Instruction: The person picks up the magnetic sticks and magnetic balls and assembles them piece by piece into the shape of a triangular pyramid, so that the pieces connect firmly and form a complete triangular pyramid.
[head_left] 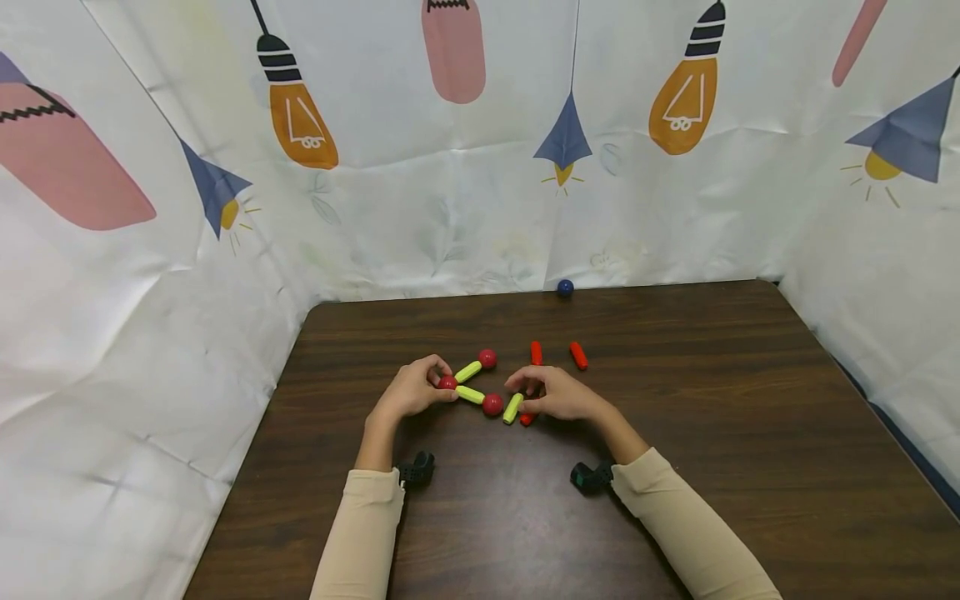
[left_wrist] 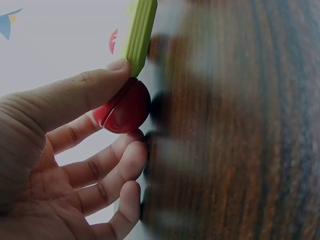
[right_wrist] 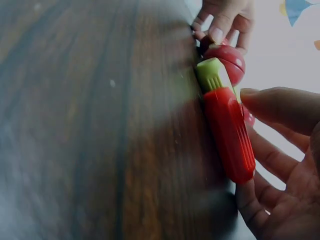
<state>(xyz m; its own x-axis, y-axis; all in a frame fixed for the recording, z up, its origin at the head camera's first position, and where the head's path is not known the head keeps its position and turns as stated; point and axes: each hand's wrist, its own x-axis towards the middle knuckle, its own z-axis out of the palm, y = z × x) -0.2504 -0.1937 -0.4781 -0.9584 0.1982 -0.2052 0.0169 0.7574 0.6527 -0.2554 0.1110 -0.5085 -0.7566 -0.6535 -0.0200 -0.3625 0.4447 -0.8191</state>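
My left hand pinches a red ball between thumb and fingers. Two yellow-green sticks, an upper one and a lower one, spread from that ball in a V. Each ends at another red ball, the far one and the near one. My right hand hovers low with thumb and fingers apart, its thumb tip beside a loose yellow-green stick. A red stick lies under this hand, partly hidden in the head view.
Beyond the right hand lie two more red sticks, one partly behind the fingers and another farther right. A dark blue ball sits at the back edge of the brown table. Printed white cloth encloses the back and sides.
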